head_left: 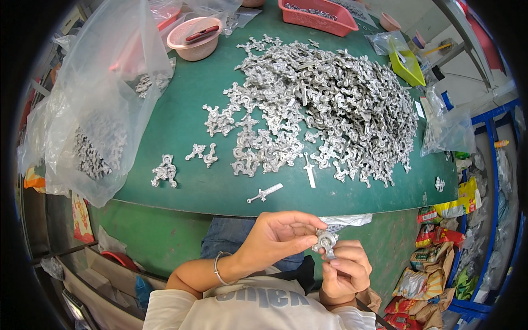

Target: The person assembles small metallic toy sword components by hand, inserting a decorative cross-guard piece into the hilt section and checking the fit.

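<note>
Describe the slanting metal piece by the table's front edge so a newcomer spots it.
On the green table, find the big heap of silvery parts. Move toward the left hand: a strip-ended piece lies just beyond it. It slants, while the similar neighbour to its right points almost straight at the person.

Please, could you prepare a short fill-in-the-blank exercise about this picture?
1. The pile of metal parts lies on a ____ table.
2. The left hand and right hand hold a metal part; a bracelet shows on the ____ wrist.
3. The bowl with the red tool is ____.

Missing words: green; left; pink.
</note>
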Demonstrator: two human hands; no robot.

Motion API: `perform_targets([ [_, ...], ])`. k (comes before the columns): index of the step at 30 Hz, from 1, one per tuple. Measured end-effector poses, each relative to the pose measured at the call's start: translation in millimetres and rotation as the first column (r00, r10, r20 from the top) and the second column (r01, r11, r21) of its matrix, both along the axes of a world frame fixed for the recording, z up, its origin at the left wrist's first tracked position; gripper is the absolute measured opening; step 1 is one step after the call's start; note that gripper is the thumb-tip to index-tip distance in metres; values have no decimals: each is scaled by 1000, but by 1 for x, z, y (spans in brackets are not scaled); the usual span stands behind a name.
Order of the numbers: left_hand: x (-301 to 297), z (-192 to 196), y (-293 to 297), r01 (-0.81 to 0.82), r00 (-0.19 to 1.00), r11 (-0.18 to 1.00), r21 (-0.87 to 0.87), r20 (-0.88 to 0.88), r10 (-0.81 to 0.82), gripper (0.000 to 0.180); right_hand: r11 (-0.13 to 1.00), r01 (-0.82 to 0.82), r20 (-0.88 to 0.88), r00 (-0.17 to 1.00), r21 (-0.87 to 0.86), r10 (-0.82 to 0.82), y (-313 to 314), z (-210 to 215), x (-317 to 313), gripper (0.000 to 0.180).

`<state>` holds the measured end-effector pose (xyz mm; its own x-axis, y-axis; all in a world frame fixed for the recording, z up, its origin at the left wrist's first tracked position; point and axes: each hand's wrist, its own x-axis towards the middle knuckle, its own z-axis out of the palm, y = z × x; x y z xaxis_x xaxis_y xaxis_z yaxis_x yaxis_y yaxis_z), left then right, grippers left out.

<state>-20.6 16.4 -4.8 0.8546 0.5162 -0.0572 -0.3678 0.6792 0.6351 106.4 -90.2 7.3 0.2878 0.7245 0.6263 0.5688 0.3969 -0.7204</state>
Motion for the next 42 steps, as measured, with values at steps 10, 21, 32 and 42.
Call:
perform_targets([
  [10, 1, 7, -1, -51, 999, 999, -12, -10, 50, 23, 999, -32, 4, 999, -4, 32, -1, 1, 0, 24],
  [21, 1, 4, -1, -40, 999, 999, 16, -5, 40, 24, 999, 37, 83, 996, 34, -40, 1, 1, -2, 24],
  [32, 1, -3, -4, -2, 997, 978, 208, -73, 17, 30, 991, 129, 358, 925, 18, -127, 3, 0, 4, 28],
  [42, -4, 4, -6, 39, 999, 999, -4, -9, -39, 33, 987, 157, 302, 940, 33, -160, 3, -4, 4, 28],
])
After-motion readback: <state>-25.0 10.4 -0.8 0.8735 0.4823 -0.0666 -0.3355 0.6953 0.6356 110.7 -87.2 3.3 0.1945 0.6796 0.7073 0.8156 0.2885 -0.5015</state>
